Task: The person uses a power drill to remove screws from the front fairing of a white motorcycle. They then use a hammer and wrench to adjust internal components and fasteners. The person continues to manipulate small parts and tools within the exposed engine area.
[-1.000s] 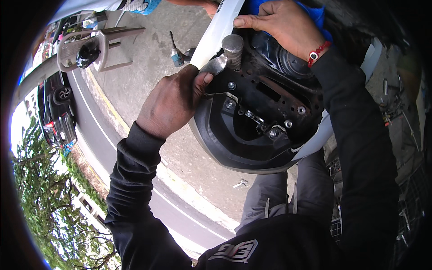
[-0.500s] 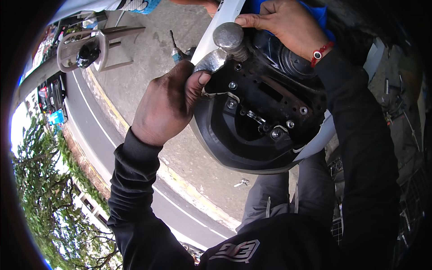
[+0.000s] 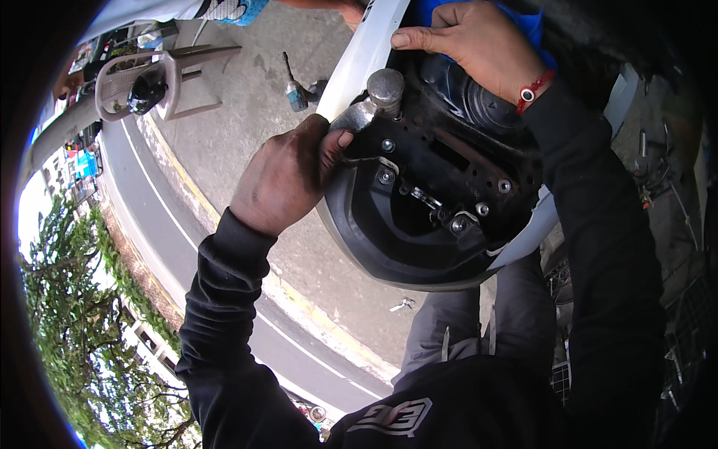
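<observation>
The left hand [image 3: 288, 176] is closed, thumb on top, on the near end of a silvery metal tool [image 3: 385, 88] with a round, hammer-like head; its lower fingers are hidden, so whether they also clasp the white panel [image 3: 355, 63] cannot be told. The right hand [image 3: 493, 45] sets its thumb against the panel's inner edge, its other fingers bent over blue cloth [image 3: 531, 34]; how firmly it pinches cannot be told. The panel slants up from the left hand, beside the dark frame plate [image 3: 467, 170] and above the black tail section [image 3: 374, 232]. If the thumb slips on the smooth metal, the heavy head could drop onto the plate or mar the panel's finish. A co-worker's hand [image 3: 350, 13] is near the panel's upper end; uneven pulling there could twist the panel and crack it. Compared with half a second ago, the tool's round head sits lower and looks smaller, and the left hand has shifted slightly rightward, while the panel and right hand lie almost unchanged. On the road [image 3: 138, 187], the dark car visible a second ago is gone.
</observation>
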A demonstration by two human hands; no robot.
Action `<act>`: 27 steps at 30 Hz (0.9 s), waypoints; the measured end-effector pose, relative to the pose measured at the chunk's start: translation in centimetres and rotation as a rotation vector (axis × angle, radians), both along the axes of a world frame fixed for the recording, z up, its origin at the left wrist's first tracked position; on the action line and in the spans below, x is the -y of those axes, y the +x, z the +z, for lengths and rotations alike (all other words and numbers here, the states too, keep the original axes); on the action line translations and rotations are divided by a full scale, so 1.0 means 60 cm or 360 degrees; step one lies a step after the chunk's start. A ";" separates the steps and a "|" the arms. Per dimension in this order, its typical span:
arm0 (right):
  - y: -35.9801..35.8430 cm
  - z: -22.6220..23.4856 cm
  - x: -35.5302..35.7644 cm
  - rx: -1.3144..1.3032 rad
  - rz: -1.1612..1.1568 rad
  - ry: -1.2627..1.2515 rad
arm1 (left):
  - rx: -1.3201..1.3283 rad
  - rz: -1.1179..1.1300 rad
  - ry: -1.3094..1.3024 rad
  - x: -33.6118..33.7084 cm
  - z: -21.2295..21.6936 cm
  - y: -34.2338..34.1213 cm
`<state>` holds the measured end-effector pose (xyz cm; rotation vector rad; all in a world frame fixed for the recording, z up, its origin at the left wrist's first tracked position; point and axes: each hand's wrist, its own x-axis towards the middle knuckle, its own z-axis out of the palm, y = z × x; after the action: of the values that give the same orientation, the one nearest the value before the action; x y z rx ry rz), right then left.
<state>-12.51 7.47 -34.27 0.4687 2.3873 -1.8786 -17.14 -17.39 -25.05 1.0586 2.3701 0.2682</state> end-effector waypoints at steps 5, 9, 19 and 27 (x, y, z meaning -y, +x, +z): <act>0.002 -0.005 0.000 -0.0010 -0.0010 -0.0105 | -0.0037 0.0033 0.0179 0.011 0.017 -0.001; 0.003 0.001 0.000 0.0012 -0.0026 -0.0283 | 0.0064 0.0045 -0.0120 0.001 -0.013 0.005; 0.003 0.008 0.002 -0.0042 -0.0013 -0.0301 | 0.0095 0.0000 -0.0199 0.004 -0.008 0.012; 0.005 0.007 0.001 -0.0019 -0.0030 -0.0224 | -0.0055 -0.0020 0.0218 0.001 0.032 0.005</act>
<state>-12.19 7.43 -33.86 0.4715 2.2451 -2.0453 -16.85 -17.46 -23.16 1.1492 2.4033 0.4159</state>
